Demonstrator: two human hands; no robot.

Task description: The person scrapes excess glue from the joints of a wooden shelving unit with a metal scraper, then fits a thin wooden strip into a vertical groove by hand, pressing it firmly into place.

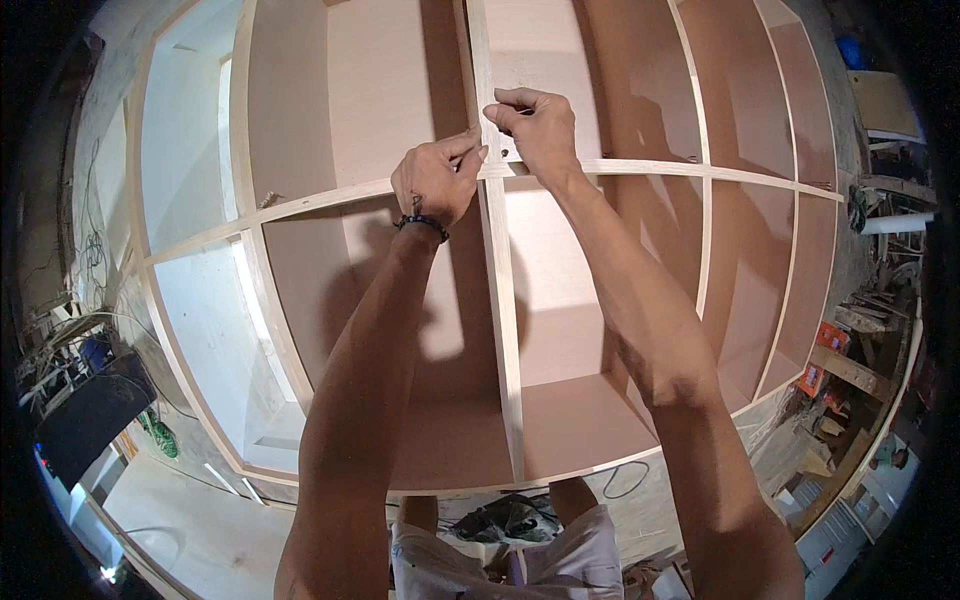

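Working at a crossing of strips well inside its edges, both hands meet on the face of a large open wooden cabinet (580,415), whose near edge lies just in front of the person's legs. The joint sits where the long upright strip (505,320) running in from the near edge crosses the cross rail (645,167), which spans from the left edge to the right one.

The left hand (437,180), with a dark bracelet (422,227) at its wrist, comes in on the left of that crossing, thumb and forefinger drawn together against the upright strip. The right hand (538,125) is a little farther from the near edge, on the other side, fingers curled and thumb brought close to the forefinger. Whether either one pinches something small cannot be told. A small dark spot (504,153) shows between them, just right of the upright strip; screw, hole or mark, it is too small to say.

The step in hand looks like close fingertip work on this joint, perhaps feeling or fitting a small part. The next move probably calls for steadying the strip with the left hand while the right makes a fine, careful adjustment there.
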